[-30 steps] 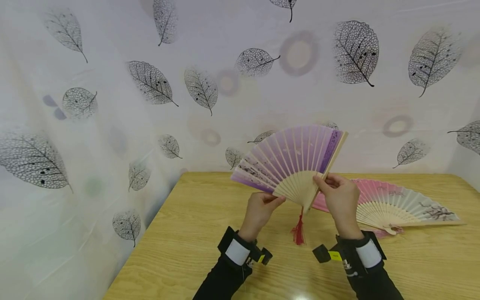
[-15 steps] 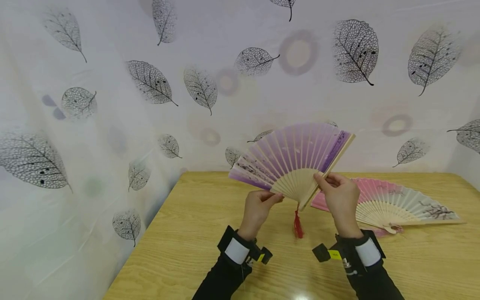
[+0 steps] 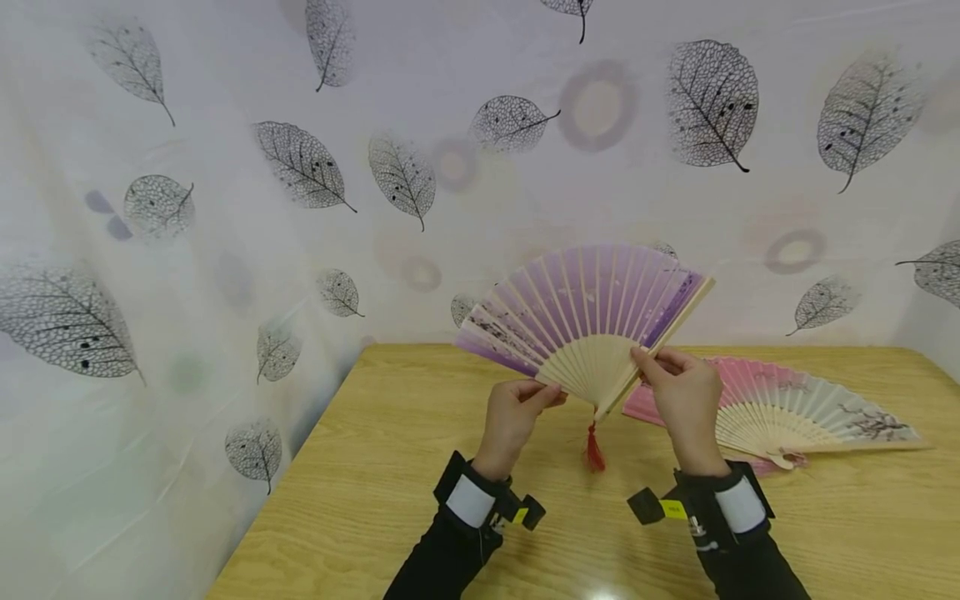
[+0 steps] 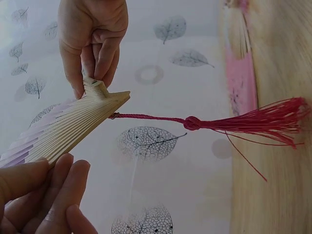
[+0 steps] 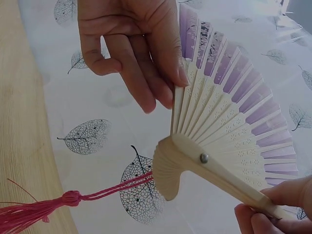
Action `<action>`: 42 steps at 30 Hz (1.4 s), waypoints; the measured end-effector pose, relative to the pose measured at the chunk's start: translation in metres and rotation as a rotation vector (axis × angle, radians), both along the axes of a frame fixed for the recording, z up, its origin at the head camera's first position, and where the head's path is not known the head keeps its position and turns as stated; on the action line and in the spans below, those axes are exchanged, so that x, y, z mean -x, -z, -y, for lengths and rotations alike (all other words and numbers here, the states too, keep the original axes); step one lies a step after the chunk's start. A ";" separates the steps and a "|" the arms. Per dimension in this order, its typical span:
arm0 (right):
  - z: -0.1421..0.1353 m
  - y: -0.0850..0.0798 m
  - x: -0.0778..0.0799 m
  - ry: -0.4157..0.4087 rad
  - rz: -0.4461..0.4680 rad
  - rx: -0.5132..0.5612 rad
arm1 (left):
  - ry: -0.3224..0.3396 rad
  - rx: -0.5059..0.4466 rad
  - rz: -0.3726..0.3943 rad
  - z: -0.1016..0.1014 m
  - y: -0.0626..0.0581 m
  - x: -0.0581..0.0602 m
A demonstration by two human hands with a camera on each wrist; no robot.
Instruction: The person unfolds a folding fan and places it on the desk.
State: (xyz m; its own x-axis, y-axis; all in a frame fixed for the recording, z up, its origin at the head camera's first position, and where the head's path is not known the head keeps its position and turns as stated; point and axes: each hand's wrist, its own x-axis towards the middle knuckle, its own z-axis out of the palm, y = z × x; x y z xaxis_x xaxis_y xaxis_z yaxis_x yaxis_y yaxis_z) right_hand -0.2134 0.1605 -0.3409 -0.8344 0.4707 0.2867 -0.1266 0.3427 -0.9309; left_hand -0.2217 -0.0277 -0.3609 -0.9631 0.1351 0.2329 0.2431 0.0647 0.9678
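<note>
A purple folding fan (image 3: 585, 300) with pale wooden ribs is spread wide above the table, in the middle of the head view. My left hand (image 3: 516, 423) pinches its left outer rib between thumb and fingers. On the other side my right hand (image 3: 686, 404) pinches the thick right guard stick, low on the fan. A red tassel (image 3: 594, 448) dangles from the pivot end; the left wrist view shows its knot and cord up close. In the right wrist view the metal rivet (image 5: 204, 158) joins the ribs, and a carved pattern runs along them.
Behind my right hand, a pink and white folding fan (image 3: 817, 404) lies spread on the wooden table (image 3: 360, 500). A pale curtain (image 3: 465, 50) printed with leaves hangs behind the table and down its left side.
The purple fan has spread wider, its right guard stick tilting further right and its left edge dropping slightly. Its pivot and tassel have shifted a little up and left.
</note>
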 end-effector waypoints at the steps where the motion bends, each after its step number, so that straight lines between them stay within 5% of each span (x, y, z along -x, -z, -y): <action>1: 0.000 -0.001 -0.001 -0.001 0.000 0.002 | -0.002 0.001 0.001 0.000 0.001 0.001; 9: -0.002 0.007 0.004 -0.020 -0.039 0.037 | -0.066 0.039 0.007 0.001 0.000 0.000; 16: -0.033 0.070 0.055 -0.094 -0.107 0.237 | -0.075 -0.001 0.012 0.003 -0.001 0.000; 21: -0.047 0.105 0.083 -0.074 -0.068 0.226 | -0.076 -0.014 0.006 0.003 -0.001 0.000; 25: -0.052 0.113 0.090 -0.118 -0.101 0.263 | -0.091 -0.026 0.025 0.002 -0.002 0.000; 36: -0.057 0.139 0.111 -0.073 -0.122 0.265 | -0.106 -0.072 0.068 0.002 -0.004 0.000; 42: -0.055 0.137 0.112 -0.086 -0.124 0.309 | -0.121 -0.063 0.079 0.001 -0.023 -0.013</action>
